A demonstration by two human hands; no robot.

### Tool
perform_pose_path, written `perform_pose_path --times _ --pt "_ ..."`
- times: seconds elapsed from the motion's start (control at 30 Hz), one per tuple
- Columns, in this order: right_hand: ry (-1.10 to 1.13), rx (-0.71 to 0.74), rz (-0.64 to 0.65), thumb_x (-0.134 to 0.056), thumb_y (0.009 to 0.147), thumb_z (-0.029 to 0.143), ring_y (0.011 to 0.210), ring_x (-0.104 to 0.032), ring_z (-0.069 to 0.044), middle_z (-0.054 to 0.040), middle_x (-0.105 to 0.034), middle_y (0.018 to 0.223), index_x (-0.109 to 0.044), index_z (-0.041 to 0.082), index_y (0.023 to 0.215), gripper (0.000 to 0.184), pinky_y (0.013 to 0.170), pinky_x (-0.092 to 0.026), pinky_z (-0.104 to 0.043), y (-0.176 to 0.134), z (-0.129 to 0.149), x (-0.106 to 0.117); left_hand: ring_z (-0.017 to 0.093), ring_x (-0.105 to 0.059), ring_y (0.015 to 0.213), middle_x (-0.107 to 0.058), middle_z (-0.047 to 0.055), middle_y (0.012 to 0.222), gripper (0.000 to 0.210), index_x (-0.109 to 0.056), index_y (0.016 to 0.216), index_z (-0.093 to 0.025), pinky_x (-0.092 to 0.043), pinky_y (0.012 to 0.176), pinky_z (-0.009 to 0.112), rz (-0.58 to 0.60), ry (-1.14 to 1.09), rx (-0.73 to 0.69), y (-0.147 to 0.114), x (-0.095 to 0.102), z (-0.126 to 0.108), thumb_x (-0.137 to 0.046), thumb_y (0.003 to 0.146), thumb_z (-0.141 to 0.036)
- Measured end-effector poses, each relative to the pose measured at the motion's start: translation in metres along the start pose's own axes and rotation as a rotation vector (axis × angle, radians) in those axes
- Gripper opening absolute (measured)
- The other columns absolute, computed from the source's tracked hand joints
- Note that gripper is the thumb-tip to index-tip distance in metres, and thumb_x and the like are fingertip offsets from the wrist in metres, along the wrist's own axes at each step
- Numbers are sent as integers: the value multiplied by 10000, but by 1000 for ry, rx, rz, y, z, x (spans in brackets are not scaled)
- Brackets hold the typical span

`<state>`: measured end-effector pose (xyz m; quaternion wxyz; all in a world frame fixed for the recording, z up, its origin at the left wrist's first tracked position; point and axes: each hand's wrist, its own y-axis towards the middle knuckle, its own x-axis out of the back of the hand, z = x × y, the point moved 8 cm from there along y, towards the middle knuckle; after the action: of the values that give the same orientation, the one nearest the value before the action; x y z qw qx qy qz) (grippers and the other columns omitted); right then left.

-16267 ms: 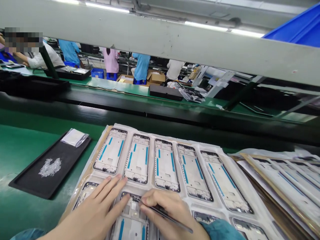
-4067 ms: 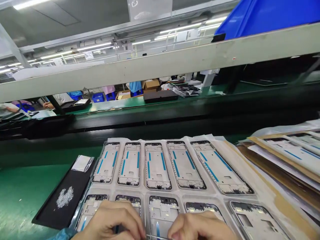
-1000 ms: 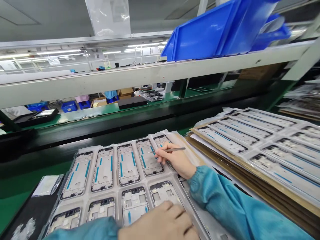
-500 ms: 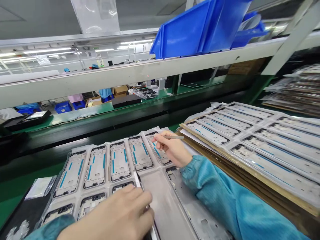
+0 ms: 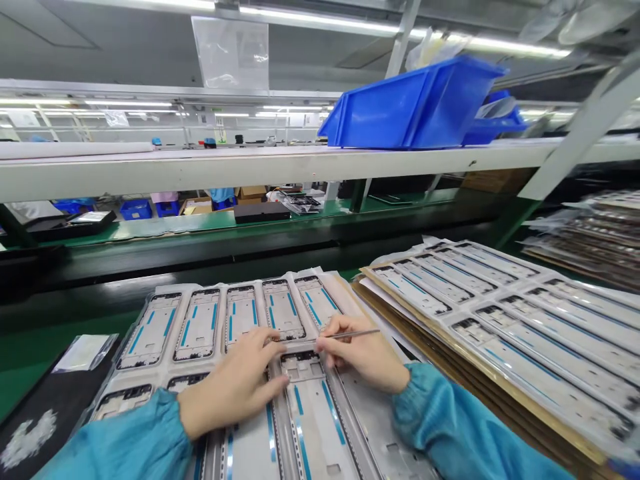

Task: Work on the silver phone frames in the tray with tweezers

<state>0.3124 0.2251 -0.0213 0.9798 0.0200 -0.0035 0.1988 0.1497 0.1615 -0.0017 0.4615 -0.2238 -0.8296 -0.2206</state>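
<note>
A phone frame (image 5: pixel 320 420) with blue strips lies face up in a slot of the clear plastic tray (image 5: pixel 295 346), close in front of me. My left hand (image 5: pixel 237 383) rests at its upper left, fingers and thumb apart, with the fingertips near the slot's top edge. Pinched in my right hand (image 5: pixel 363 353) are thin metal tweezers (image 5: pixel 364 332), pointing left over the top end of that frame. Their tip is too small to make out clearly. Several similar frames fill the tray's far row, and others lie partly under my left hand and sleeve.
To the right, a stack of trays (image 5: pixel 440 317) holds more phone frames. At the left, a small bag (image 5: pixel 86 352) and clear scraps (image 5: pixel 29 437) lie on a black surface. A shelf beam (image 5: pixel 200 175) crosses ahead, carrying blue bins (image 5: pixel 400 110).
The phone frame that my left hand was gripping now lies in the tray slot, and that hand has opened. My right hand has come nearer, down to the frame's top end. The view has tilted up.
</note>
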Motion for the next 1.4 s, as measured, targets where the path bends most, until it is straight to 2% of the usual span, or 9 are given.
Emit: perform_pose_path --times 0.07,0.17,0.43,0.63,0.77,0.93,1.03,1.2,1.4 --pt "-51 -26 25 -837 677 442 467 -606 -127 -22 -670 567 -557 169 658 391 438 -424 -207 -2 -11 -4 306 -444 1310 -488 138 1389 424 -527 1288 -194 -407 1117 512 19 -50 46 -1 -9 11 -637 889 -285" --pt "-105 -4 75 -806 713 455 493 -617 -134 -15 -652 542 -602 161 657 362 512 -481 -239 -2 -18 -9 308 -379 1375 -446 126 1455 485 -498 1338 -208 -348 1164 535 1 -56 75 -5 -19 17 -638 881 -293" --pt "-142 63 69 -779 756 382 490 -627 -159 -7 -656 519 -620 187 649 273 550 -522 -277 0 -21 -9 294 -433 1345 -482 132 1435 497 -502 1317 -196 -391 1142 528 -9 -48 94 -5 -18 15 -676 857 -265" --pt "-75 60 94 -777 757 435 481 -615 -154 -1 -650 515 -588 196 660 319 553 -519 -284 1 -26 -13 331 -422 1361 -452 174 1460 388 -517 1316 -176 -429 1095 586 -1 170 -6 -8 -20 4 -550 942 -272" --pt "-58 66 92 -783 751 464 468 -608 -146 0 -639 514 -565 192 652 362 530 -509 -273 2 -29 -13 355 -423 1363 -441 189 1474 413 -511 1346 -158 -442 1083 592 28 306 -31 -7 -23 -3 -538 947 -262" --pt "-53 90 78 -779 757 418 461 -602 -142 9 -628 512 -563 192 666 326 511 -501 -258 2 -25 -13 378 -408 1381 -426 219 1492 448 -490 1381 -115 -424 1092 610 95 430 9 -5 -30 -10 -482 946 -223" --pt "-94 119 62 -752 781 382 466 -603 -139 6 -628 523 -565 192 650 298 510 -501 -254 0 -22 -12 375 -386 1400 -422 217 1501 466 -484 1392 -107 -403 1110 608 98 476 51 -4 -35 -12 -449 935 -192" --pt "-137 179 55 -739 790 383 460 -611 -153 7 -632 517 -566 201 663 281 529 -519 -275 -1 -22 -13 391 -369 1408 -420 229 1503 492 -463 1421 -95 -380 1123 608 127 511 98 0 -45 -9 -401 969 -281" --pt "-150 137 47 -756 778 401 475 -615 -167 7 -633 513 -569 207 647 300 538 -537 -296 -3 -22 -13 461 -322 1410 -400 314 1478 593 -404 1441 -2 -368 1085 680 176 610 72 5 -62 -10 -477 929 -292"
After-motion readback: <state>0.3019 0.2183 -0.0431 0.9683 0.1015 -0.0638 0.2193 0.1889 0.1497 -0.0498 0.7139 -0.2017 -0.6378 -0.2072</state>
